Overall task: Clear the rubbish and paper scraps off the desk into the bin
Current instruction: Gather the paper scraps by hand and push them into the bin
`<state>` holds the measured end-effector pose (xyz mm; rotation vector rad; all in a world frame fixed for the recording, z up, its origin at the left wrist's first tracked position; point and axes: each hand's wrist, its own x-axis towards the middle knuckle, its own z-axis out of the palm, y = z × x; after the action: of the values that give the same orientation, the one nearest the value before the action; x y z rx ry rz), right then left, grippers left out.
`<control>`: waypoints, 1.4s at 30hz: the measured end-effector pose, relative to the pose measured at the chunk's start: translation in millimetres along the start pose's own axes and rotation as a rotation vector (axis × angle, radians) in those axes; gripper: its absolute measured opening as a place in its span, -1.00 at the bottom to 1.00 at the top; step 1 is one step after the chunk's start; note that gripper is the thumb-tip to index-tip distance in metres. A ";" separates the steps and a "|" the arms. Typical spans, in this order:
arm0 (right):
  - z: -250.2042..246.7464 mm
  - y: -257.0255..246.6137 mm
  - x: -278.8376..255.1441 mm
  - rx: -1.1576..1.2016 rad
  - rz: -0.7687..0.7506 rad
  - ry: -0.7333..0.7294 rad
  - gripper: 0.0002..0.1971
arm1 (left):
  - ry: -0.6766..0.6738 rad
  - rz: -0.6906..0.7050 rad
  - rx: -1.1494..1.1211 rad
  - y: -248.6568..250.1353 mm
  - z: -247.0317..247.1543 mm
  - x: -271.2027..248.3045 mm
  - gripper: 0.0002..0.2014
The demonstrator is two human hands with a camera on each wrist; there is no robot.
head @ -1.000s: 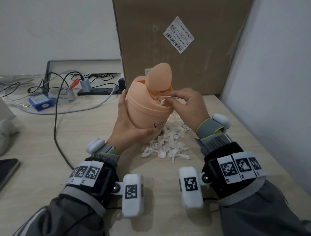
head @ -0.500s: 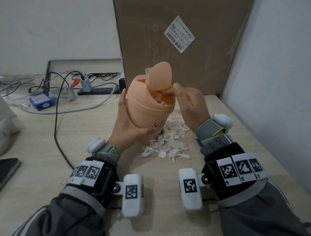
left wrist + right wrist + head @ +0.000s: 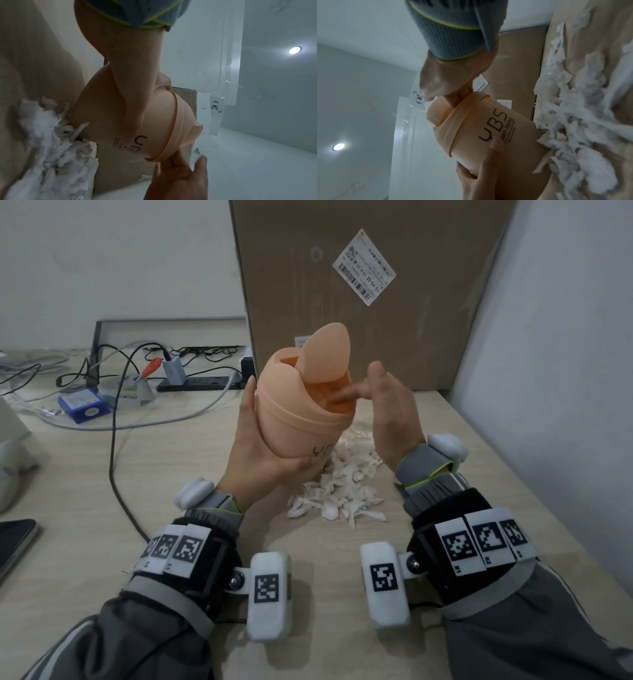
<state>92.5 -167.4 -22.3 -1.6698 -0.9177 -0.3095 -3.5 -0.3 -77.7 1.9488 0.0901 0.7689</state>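
A small peach bin (image 3: 294,412) with a swing lid (image 3: 327,350) is lifted off the desk and tilted to the right. My left hand (image 3: 253,453) grips its body from the left, thumb across the printed front (image 3: 494,143). My right hand (image 3: 387,409) is beside the rim, fingers straight, one fingertip reaching into the opening under the raised lid; I see nothing held in it. A pile of white paper scraps (image 3: 342,487) lies on the desk under and behind the bin, also seen in the left wrist view as scraps (image 3: 48,142) and in the right wrist view as scraps (image 3: 582,121).
A tall cardboard box (image 3: 359,285) stands right behind the bin, and a white wall (image 3: 548,371) borders the desk on the right. Cables (image 3: 116,440), a power strip (image 3: 202,383) and a blue box (image 3: 84,409) lie at the back left. A phone (image 3: 13,539) sits at the left edge.
My right hand pinched a white scrap at the bin's mouth; now its fingers are straightened with a fingertip in the opening and the scrap is out of sight. The left hand keeps its grip.
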 end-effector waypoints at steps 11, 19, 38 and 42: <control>6.7 0.9 -2.9 -0.110 -0.002 -0.215 -0.37 | -0.007 -0.013 -0.014 2.5 0.2 -0.6 0.40; -29.8 35.1 9.2 0.051 0.253 0.323 -0.51 | 0.225 -0.069 -0.015 -10.4 -6.1 4.0 0.36; -47.4 59.3 -11.4 -0.055 0.667 -0.392 -0.70 | 0.336 -0.224 -0.027 -34.5 -13.0 8.3 0.41; -67.9 63.4 -10.3 -0.134 0.661 -0.124 -0.71 | 0.332 -0.212 -0.032 -33.4 -13.5 8.6 0.40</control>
<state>147.9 -236.5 -52.1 -2.0282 -0.3937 0.1876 4.6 30.2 -97.1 1.7319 0.4741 0.9376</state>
